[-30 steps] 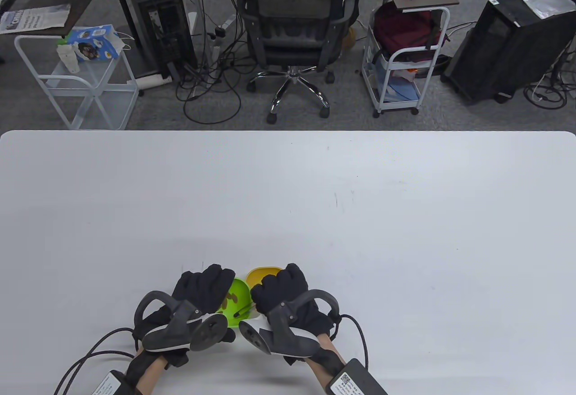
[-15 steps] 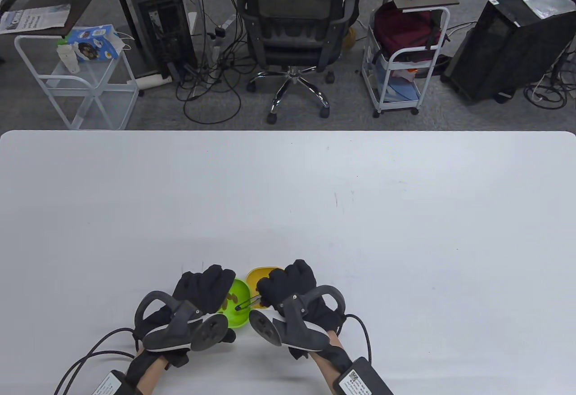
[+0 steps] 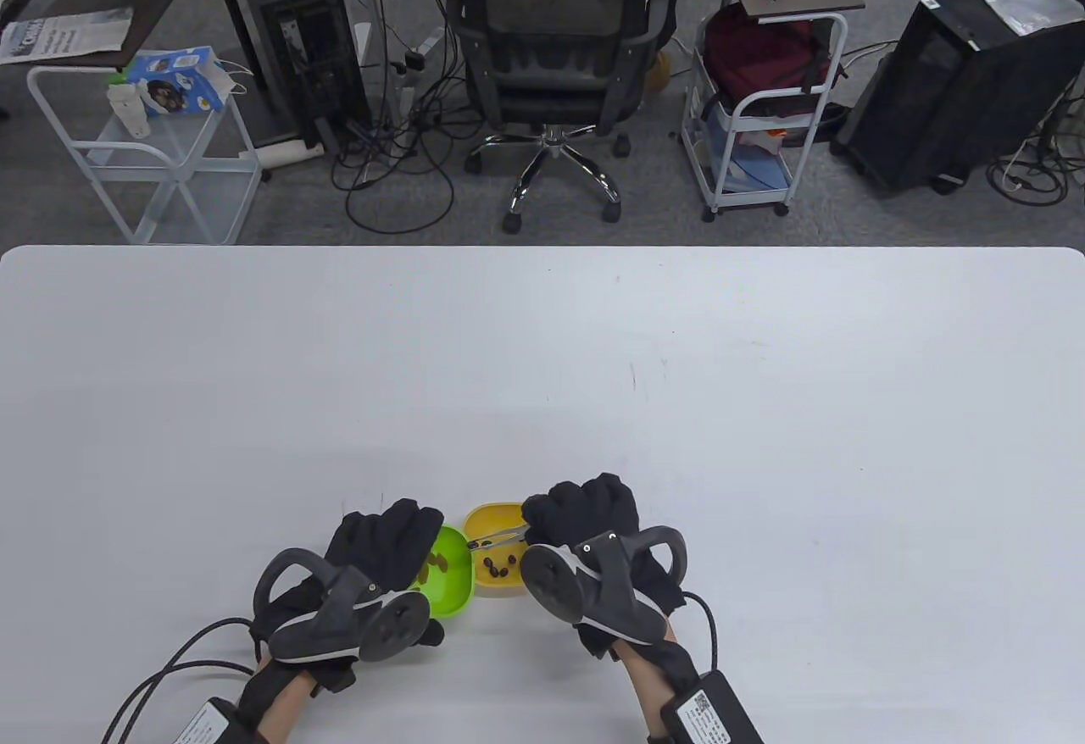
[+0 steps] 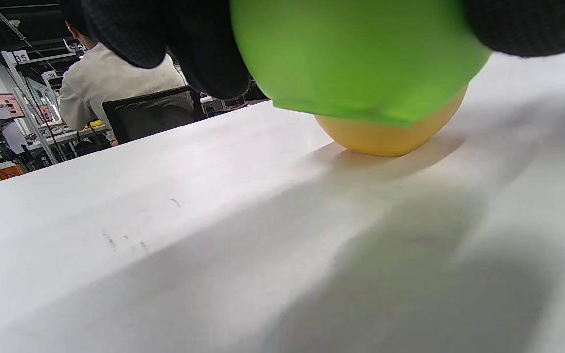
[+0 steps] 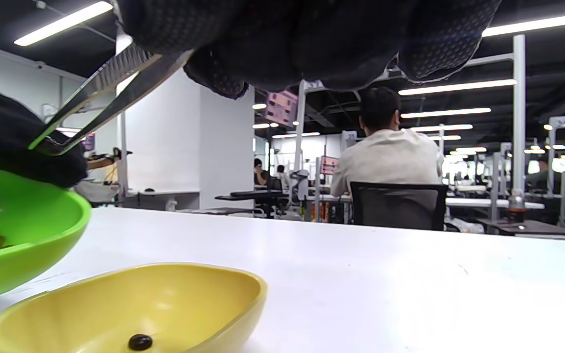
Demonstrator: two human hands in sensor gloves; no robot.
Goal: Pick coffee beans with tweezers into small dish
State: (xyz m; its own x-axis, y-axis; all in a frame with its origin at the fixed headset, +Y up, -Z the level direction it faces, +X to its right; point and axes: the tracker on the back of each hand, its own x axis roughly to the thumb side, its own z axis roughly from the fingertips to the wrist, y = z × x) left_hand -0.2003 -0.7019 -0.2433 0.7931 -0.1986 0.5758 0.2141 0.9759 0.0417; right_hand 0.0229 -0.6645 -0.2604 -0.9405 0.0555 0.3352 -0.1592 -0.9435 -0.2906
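Observation:
My left hand point(image 3: 381, 545) holds the green dish point(image 3: 449, 579) tilted; it has several coffee beans point(image 3: 437, 559) inside. In the left wrist view the green dish point(image 4: 356, 59) fills the top, gripped by my fingers point(image 4: 204, 54). My right hand point(image 3: 585, 515) grips metal tweezers point(image 3: 500, 536), their tips over the yellow dish point(image 3: 496, 524). The tips are together and pinch a bean. The yellow dish holds a few beans point(image 3: 502, 564). In the right wrist view the tweezers point(image 5: 101, 98) slant down left above the yellow dish point(image 5: 165, 304), which shows one bean point(image 5: 140, 341).
The white table point(image 3: 678, 371) stretches far and to both sides. Beyond its far edge stand an office chair point(image 3: 555, 58), a white cart point(image 3: 759, 117) and a computer tower point(image 3: 966, 74). Glove cables point(image 3: 169, 668) trail at the near edge.
My right hand moved right and away, carrying the tweezers' tips from the green dish to over the yellow dish. The yellow dish's beans came into view. My left hand stayed still.

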